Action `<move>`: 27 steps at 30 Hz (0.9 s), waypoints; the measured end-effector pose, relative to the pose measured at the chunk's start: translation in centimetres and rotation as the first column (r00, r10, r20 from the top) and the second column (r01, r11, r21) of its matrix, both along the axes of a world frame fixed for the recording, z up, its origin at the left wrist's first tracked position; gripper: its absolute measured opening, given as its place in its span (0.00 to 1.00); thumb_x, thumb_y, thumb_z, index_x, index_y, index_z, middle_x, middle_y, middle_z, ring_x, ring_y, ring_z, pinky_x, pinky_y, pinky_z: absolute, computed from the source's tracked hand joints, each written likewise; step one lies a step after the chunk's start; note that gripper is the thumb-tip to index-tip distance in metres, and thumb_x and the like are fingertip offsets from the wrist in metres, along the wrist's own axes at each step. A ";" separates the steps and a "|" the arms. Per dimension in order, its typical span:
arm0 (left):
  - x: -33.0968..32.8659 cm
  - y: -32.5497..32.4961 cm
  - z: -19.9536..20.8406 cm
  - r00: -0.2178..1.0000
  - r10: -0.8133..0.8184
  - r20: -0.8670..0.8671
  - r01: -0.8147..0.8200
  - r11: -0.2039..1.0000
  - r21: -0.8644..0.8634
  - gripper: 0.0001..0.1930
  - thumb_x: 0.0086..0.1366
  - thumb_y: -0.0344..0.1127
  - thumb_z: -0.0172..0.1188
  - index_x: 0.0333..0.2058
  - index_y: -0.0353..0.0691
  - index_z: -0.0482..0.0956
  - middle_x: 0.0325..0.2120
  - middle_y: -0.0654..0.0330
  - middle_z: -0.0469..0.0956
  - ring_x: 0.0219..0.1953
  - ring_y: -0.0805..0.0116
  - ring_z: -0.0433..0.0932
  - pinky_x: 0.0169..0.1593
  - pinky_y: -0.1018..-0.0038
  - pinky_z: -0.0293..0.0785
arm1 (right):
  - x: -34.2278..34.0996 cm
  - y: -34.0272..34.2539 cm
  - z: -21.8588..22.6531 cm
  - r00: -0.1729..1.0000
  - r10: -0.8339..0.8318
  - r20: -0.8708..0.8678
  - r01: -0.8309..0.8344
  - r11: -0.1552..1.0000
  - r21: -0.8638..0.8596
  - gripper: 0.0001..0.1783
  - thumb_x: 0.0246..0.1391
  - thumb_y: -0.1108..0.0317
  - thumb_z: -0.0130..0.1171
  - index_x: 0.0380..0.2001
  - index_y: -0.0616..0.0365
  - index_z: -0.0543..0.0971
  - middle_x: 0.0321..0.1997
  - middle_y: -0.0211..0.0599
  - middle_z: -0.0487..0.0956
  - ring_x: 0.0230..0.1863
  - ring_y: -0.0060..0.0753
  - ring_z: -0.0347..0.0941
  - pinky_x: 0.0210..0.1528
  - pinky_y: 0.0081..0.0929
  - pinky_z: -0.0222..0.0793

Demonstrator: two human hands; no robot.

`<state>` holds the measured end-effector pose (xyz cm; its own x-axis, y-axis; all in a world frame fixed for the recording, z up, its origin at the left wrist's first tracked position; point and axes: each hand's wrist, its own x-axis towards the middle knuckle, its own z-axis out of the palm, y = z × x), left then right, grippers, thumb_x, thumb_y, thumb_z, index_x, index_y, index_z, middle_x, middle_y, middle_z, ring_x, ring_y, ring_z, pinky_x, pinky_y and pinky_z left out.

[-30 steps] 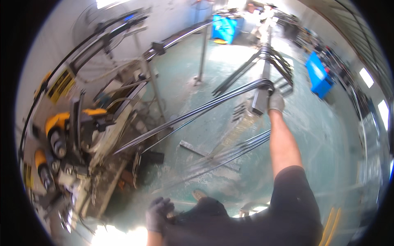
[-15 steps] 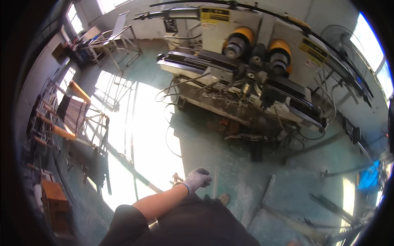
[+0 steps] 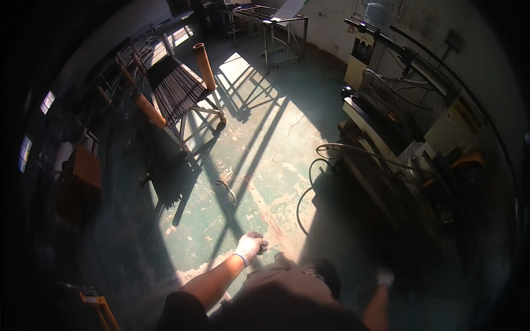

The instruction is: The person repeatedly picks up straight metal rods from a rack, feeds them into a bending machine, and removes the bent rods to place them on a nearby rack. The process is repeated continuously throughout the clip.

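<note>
Sunlit floor (image 3: pixel 265 179) underlies the left hand (image 3: pixel 252 246), fingers slack; right hand (image 3: pixel 384 277), grip unclear; yellow label (image 3: pixel 464 113) illegible.

Rods (image 3: pixel 175 88) on cart (image 3: pixel 206 110) — ahead left; machine (image 3: pixel 381 122) — right; table (image 3: pixel 305 37) beyond, between them

Right hand (image 3: pixel 385 276) blurred and dimmed by shadow; finger pose cannot be made out. Left hand (image 3: pixel 252 246): fingertips hidden by curl of fingers. Machine (image 3: pixel 366 123): lower part swallowed by darkness. Yellow frame (image 3: pixel 95 299) cut by lower edge. White sheet (image 3: pixel 289 10) cut by upper edge.
</note>
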<state>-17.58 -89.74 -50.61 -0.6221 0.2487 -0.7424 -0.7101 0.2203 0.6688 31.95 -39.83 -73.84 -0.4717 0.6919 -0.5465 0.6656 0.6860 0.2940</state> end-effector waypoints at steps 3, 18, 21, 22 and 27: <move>-7.4 -3.2 0.6 0.987 0.159 0.001 -0.159 0.984 0.081 0.20 0.69 0.21 0.67 0.58 0.25 0.75 0.37 0.49 0.85 0.30 0.62 0.86 0.31 0.68 0.81 | -6.7 1.0 2.6 0.921 -0.264 -0.286 0.261 0.964 -0.049 0.21 0.78 0.56 0.49 0.54 0.49 0.90 0.56 0.44 0.91 0.58 0.53 0.87 0.60 0.50 0.82; -48.0 -14.6 7.4 0.858 0.360 -0.366 -0.381 0.925 0.016 0.18 0.71 0.27 0.65 0.57 0.30 0.78 0.43 0.50 0.88 0.40 0.64 0.88 0.47 0.69 0.87 | -72.4 -9.6 1.4 0.893 -0.412 -0.182 0.293 0.838 -0.461 0.26 0.67 0.48 0.69 0.49 0.63 0.92 0.48 0.51 0.93 0.50 0.53 0.91 0.55 0.42 0.84; -56.4 -18.1 10.9 0.733 0.333 -0.593 -0.418 0.908 -0.006 0.17 0.72 0.27 0.64 0.57 0.29 0.78 0.43 0.51 0.88 0.45 0.64 0.88 0.52 0.67 0.86 | -91.7 -12.9 8.4 0.815 -0.392 -0.427 0.128 0.840 -0.527 0.27 0.63 0.52 0.69 0.55 0.64 0.91 0.55 0.59 0.92 0.57 0.55 0.90 0.63 0.43 0.82; -58.7 -19.1 11.5 0.663 0.358 -0.657 -0.443 0.895 0.041 0.17 0.72 0.27 0.65 0.57 0.29 0.78 0.43 0.53 0.88 0.47 0.65 0.88 0.55 0.67 0.85 | -98.4 -14.4 10.2 0.818 -0.422 -0.391 0.134 0.801 -0.584 0.28 0.63 0.52 0.68 0.56 0.65 0.90 0.54 0.60 0.92 0.57 0.55 0.90 0.63 0.43 0.82; -72.0 -27.7 12.8 0.571 0.037 -0.820 -0.453 0.848 -0.277 0.15 0.73 0.26 0.63 0.57 0.32 0.80 0.44 0.53 0.88 0.48 0.64 0.88 0.57 0.66 0.84 | -120.9 -23.0 14.5 0.699 -0.170 -0.695 -0.255 0.848 -0.464 0.30 0.63 0.49 0.69 0.55 0.65 0.90 0.55 0.59 0.91 0.60 0.58 0.88 0.65 0.45 0.81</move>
